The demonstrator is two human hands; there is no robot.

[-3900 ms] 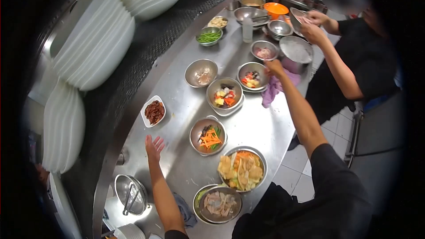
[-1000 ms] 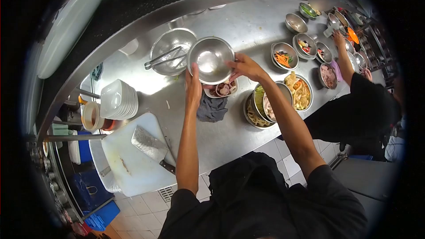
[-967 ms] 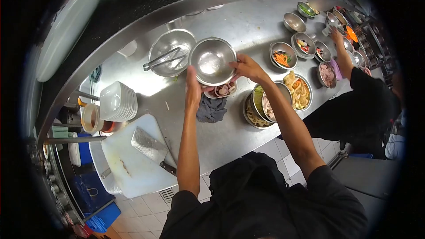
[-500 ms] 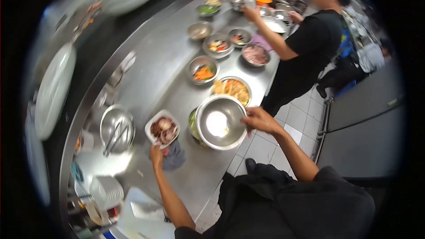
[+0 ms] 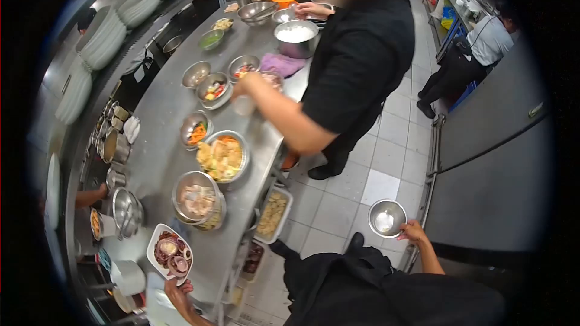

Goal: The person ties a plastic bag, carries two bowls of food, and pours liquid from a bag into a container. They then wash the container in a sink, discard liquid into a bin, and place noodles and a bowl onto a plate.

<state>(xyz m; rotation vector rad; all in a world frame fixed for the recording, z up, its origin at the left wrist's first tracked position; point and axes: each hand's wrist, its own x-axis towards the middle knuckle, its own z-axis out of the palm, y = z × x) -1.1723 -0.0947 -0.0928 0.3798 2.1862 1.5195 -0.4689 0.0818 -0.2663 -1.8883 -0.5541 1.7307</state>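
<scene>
My left hand (image 5: 179,294) grips the near corner of a white square dish (image 5: 153,246) heaped with sliced purple-red onion (image 5: 171,255). The dish is at the lower left, over the steel counter; whether it touches the surface I cannot tell. My right hand (image 5: 414,233) is closed on the rim of a small steel bowl (image 5: 388,218), held out over the floor on the right. Nothing but a bright patch shows inside that bowl. Near the dish, a steel bowl of pale pieces (image 5: 198,200) sits on another bowl, beside a bowl of yellow and orange food (image 5: 222,156).
A co-worker in black (image 5: 362,60) stands at the counter (image 5: 160,127), one arm reaching over several ingredient bowls. A steel bowl with tongs (image 5: 127,212) stands at the left. Food trays (image 5: 273,214) sit below the counter edge. A grey fridge (image 5: 495,163) borders the tiled floor.
My right hand has carried the steel bowl from above the counter rightward over the floor. My left hand still holds the dish. The view has turned, and the co-worker's arm now reaches over the bowls.
</scene>
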